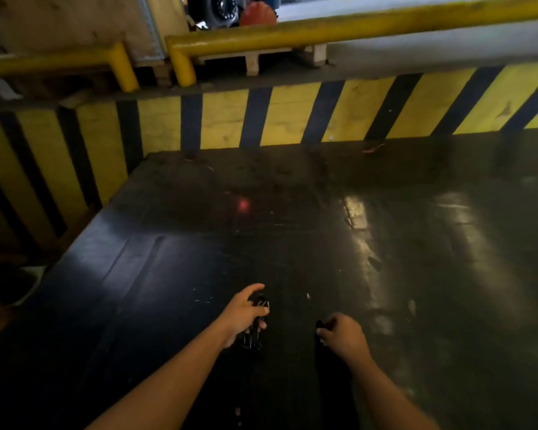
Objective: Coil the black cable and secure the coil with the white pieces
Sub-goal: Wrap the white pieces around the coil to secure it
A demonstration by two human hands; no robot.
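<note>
My left hand (242, 315) grips a bundle of coiled black cable (259, 305) over the dark table, with loops showing above and below the fingers. To its right, my right hand (342, 335) is closed around a dark piece that looks like the cable's other end (320, 324). The cable blends into the dark surface, so the stretch between both hands is hard to make out. A small pale piece (308, 295) lies on the table just beyond and between the hands; I cannot tell what it is.
The dark glossy table (292, 231) stretches ahead to a yellow-and-black striped barrier (286, 116). Yellow pipe rails (323, 32) run above it. The table's left edge drops to the floor by a dark round object (3, 283).
</note>
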